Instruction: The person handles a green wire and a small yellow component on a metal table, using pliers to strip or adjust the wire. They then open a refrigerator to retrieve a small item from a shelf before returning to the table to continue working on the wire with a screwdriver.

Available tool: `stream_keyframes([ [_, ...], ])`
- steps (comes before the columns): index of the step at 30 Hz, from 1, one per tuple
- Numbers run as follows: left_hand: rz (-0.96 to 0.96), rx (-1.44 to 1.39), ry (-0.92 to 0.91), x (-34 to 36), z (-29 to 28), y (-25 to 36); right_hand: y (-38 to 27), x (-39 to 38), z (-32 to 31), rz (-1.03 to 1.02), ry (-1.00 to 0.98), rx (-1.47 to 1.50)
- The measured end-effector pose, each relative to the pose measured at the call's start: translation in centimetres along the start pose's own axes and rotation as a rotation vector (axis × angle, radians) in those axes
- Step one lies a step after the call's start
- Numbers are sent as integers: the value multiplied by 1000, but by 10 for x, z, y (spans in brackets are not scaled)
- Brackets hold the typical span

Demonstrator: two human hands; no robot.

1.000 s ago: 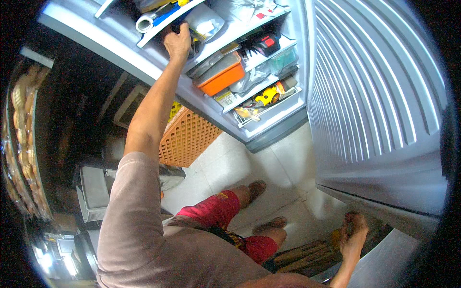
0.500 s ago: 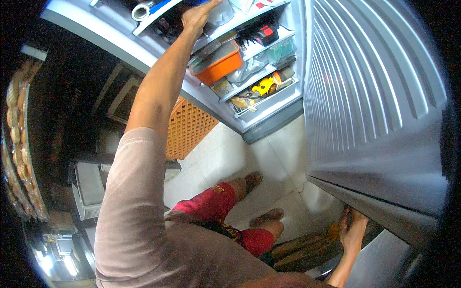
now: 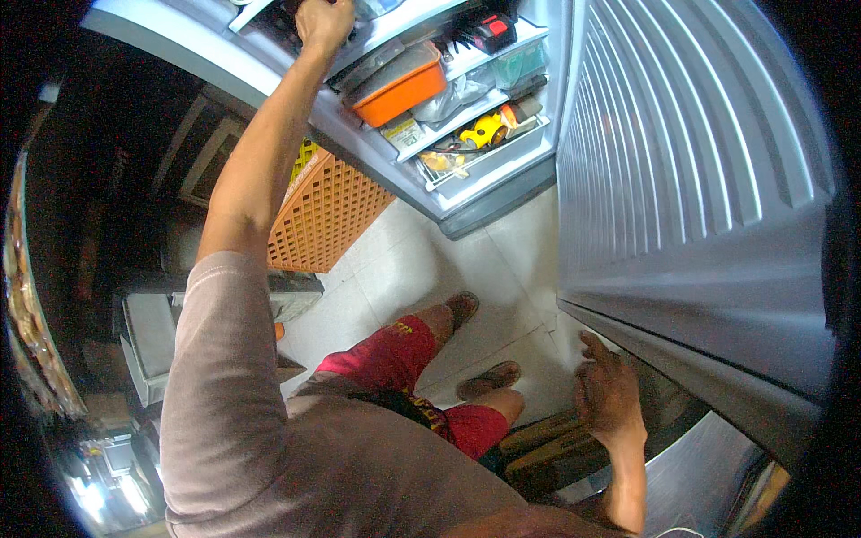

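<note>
My left hand [image 3: 325, 25] reaches up into the top of a lit steel cabinet, its fingers curled among dark items on an upper shelf [image 3: 386, 38]. What they hold, if anything, is hidden. Below it an orange bin [image 3: 404, 94] stands on a lower shelf. Close to the lower edge of the open ribbed metal door [image 3: 682, 269], my right hand [image 3: 610, 386] hangs with its fingers loosely apart, holding nothing.
The lowest drawer [image 3: 493, 157] holds a yellow tool [image 3: 484, 133]. A black-and-red item [image 3: 493, 34] and a green container [image 3: 520, 67] sit at the shelves' right. A brown lattice basket [image 3: 332, 211] stands left of the cabinet on the tiled floor [image 3: 386, 260].
My left hand has moved left along the upper shelf and its fingers have curled. My right hand has come off the door's lower edge and opened, shifting left. The view has shifted a little.
</note>
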State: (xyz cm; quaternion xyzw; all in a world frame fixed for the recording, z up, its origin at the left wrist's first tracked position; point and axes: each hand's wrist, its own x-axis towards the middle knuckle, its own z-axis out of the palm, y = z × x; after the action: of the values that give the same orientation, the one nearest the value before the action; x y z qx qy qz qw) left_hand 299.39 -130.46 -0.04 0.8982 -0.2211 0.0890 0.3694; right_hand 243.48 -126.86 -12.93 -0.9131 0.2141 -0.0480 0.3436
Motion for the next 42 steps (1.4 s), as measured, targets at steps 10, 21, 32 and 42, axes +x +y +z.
stream_keyframes([
  [10, 1175, 215, -279, -122, 78, -47, -8, 28, -11, 13, 162, -168],
  [21, 974, 500, -111, -79, 218, -10, 39, 21, -14, 68, 315, -16],
  [32, 787, 470, -184, -86, 228, 20, 51, 16, -12, 126, 272, -4],
  [42, 853, 452, -282, -82, 208, 6, 58, 18, -9, 76, 271, 9],
])
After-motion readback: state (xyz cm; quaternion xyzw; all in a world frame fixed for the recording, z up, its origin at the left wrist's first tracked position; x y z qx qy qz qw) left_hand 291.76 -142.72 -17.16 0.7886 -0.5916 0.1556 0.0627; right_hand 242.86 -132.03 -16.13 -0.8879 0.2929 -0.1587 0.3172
